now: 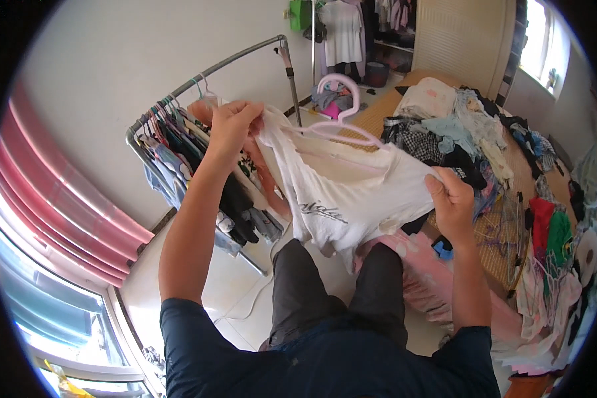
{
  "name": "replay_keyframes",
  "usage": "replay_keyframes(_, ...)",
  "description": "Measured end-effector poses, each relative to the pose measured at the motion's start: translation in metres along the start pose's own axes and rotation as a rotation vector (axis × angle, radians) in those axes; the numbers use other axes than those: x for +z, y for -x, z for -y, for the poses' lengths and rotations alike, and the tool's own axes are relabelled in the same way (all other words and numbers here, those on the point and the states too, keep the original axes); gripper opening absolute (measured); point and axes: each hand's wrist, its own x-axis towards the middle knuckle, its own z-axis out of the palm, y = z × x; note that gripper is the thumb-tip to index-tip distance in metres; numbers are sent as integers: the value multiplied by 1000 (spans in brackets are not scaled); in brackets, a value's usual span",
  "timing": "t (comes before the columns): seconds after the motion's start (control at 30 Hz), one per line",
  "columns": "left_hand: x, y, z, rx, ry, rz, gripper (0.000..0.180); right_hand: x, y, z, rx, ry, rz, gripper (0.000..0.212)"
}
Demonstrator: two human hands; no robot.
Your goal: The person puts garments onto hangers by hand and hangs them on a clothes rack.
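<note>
A white shirt [351, 199] with dark lettering hangs stretched between my two hands in front of my knees. Its left shoulder is pinched in my left hand [237, 126], beside the end of the clothes rack. At the other side my right hand [450, 199] grips the shirt's edge, thumb on top. A pale pink plastic hanger [341, 123] sits inside the wide neckline, its thick hook standing up above the cloth. The hanger's lower part is hidden by the shirt.
On the left stands a grey metal clothes rack [212, 69] full of hung garments. To the right, a bed with a woven mat [494, 255] carries heaped clothes [471, 126] and loose wire hangers. Pink bedding [424, 272] drapes beside my legs. A pale cable [249, 308] lies on the floor.
</note>
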Motion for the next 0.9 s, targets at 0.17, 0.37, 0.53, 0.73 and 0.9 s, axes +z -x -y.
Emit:
replay_keyframes(0.17, 19, 27, 8, 311, -333, -155, 22, -2, 3, -3, 16, -41, -5, 23)
replay_keyframes(0.37, 43, 49, 13, 672, -883, -114, 34, 1, 4, 0, 38, -38, -23, 23)
replay_keyframes(0.53, 50, 44, 30, 629, -1097, -195, 40, 5, 5, 5, 24, -82, -77, 24)
replay_keyframes(0.73, 56, 41, 37, 590, -1113, -224, 19, 6, 11, 5, 22, -50, -115, 22)
replay_keyframes(0.9, 44, 34, 17, 588, -752, -273, 13, 6, 16, 2, 62, 39, 6, 21)
